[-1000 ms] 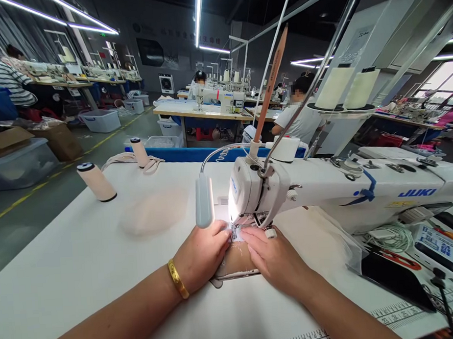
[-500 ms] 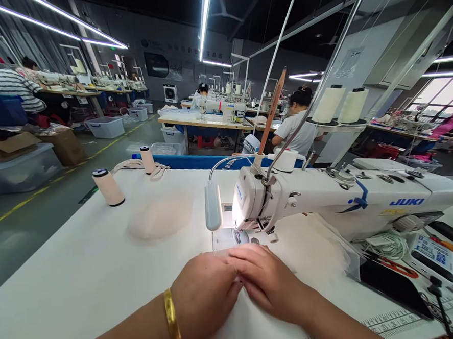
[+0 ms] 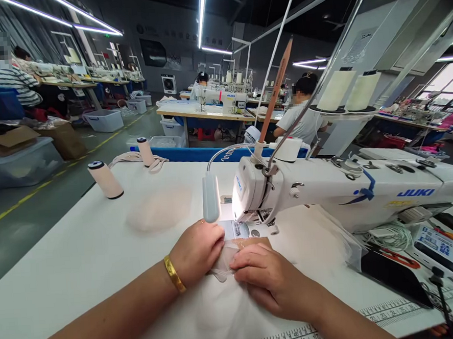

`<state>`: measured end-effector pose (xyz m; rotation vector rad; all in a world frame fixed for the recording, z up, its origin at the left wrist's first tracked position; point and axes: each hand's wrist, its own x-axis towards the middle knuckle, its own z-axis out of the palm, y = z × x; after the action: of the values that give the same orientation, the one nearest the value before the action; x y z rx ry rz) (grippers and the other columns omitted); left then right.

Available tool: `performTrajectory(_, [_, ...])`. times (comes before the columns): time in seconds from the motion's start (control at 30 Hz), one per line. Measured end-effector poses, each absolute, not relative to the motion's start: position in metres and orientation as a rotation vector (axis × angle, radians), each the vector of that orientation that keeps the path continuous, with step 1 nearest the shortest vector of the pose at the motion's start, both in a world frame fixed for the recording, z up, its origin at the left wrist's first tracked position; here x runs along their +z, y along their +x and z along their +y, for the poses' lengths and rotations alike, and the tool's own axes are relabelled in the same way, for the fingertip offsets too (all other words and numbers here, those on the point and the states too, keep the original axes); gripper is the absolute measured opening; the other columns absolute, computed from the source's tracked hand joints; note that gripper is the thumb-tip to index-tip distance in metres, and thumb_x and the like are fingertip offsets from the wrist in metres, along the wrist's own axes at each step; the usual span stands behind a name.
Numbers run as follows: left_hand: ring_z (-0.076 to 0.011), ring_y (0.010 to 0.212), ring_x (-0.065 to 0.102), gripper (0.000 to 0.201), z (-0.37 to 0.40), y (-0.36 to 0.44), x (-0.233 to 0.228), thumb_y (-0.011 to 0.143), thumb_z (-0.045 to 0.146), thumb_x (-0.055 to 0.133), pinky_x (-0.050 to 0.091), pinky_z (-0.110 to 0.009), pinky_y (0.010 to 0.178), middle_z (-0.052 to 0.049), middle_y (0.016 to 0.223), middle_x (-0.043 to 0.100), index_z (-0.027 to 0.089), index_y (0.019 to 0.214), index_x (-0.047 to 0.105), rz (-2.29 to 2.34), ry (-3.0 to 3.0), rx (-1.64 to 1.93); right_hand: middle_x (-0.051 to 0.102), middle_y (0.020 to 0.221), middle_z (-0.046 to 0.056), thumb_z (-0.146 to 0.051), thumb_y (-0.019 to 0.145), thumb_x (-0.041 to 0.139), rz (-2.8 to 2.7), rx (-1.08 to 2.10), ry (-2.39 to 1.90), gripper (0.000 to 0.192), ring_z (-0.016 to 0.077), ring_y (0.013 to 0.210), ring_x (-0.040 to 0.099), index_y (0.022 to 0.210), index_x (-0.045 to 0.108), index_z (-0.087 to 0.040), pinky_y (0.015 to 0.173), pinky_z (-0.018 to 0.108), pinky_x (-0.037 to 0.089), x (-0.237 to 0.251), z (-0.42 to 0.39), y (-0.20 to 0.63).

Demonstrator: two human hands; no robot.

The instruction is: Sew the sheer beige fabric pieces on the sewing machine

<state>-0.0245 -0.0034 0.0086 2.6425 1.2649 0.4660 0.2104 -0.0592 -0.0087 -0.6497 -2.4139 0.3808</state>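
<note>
**stitchfan:** Comparing with half a second back, both hands have drawn apart a bit. Before, they were bunched together and hid whatever was under them; now the fabric piece (image 3: 232,255) shows between them. A full second ago they were pushed right up under the needle, so they've backed off toward the near edge since.

**bobbin_bob:** Yep. Nearest first: left hand (image 3: 198,252), gold bangle (image 3: 174,274) on the wrist, fingers curled down and pressing the left edge of the piece. Right hand (image 3: 264,274) at about 4 o'clock from it, fingertips flat on the near right edge. Pinning it to the table (image 3: 81,250), not lifting.

**stitchfan:** How's the piece look to you?

**bobbin_bob:** Small, thin, pale and half see-through, with a tan corner poking out at 1 o'clock toward the machine. Flat on the table, just in front of the needle plate (image 3: 236,230), not under the foot.

**stitchfan:** Past that, at 12 o'clock, the sewing machine (image 3: 327,189) with its gooseneck lamp (image 3: 211,197). Further out at 10 o'clock, two thread cones (image 3: 105,180) well apart from the hands.

**bobbin_bob:** And a measuring tape strip (image 3: 298,336) along the near edge at 5 o'clock.
</note>
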Motion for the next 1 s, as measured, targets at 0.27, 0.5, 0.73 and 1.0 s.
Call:
performTrajectory(0.27, [-0.017, 0.067, 0.053, 0.017, -0.014, -0.02, 0.006, 0.094, 0.011, 0.046, 0.045, -0.03, 0.063, -0.001, 0.077, 0.06, 0.021, 0.082, 0.053, 1.004, 2.689, 0.978, 0.067, 0.111, 0.008, -0.043, 0.101, 0.063, -2.047, 0.499, -1.284, 0.028, 0.0263, 0.098, 0.062, 0.122, 0.059, -0.025, 0.082, 0.039, 0.055, -0.008, -0.057, 0.208])
performTrajectory(0.5, [-0.0212, 0.095, 0.063, 0.023, -0.019, -0.009, -0.001, 0.096, 0.01, 0.055, 0.051, -0.035, 0.084, -0.008, 0.108, 0.069, 0.019, 0.115, 0.064, 0.891, 2.808, 1.268, 0.06, 0.083, 0.0, -0.02, 0.102, 0.051, -2.014, 0.529, -1.156, 0.015, 0.0187, 0.079, 0.056, 0.088, 0.056, -0.024, 0.078, 0.033, 0.046, -0.008, -0.054, 0.201])
performTrajectory(0.73, [-0.022, 0.102, 0.066, 0.028, -0.021, -0.007, -0.001, 0.098, 0.008, 0.055, 0.051, -0.036, 0.09, -0.01, 0.115, 0.068, 0.022, 0.117, 0.07, 0.841, 2.844, 1.417, 0.057, 0.079, -0.001, -0.02, 0.101, 0.049, -2.009, 0.488, -1.133, 0.018, 0.0178, 0.074, 0.053, 0.084, 0.051, -0.023, 0.077, 0.033, 0.045, -0.007, -0.055, 0.201])
performTrajectory(1.0, [-0.0201, 0.097, 0.07, 0.026, -0.021, -0.007, 0.002, 0.1, 0.013, 0.054, 0.052, -0.034, 0.088, -0.008, 0.111, 0.073, 0.025, 0.112, 0.074, 0.877, 2.896, 1.439, 0.061, 0.079, -0.001, -0.021, 0.102, 0.052, -2.016, 0.454, -1.171, 0.017, 0.0181, 0.075, 0.057, 0.085, 0.055, -0.024, 0.077, 0.033, 0.048, -0.007, -0.054, 0.2])
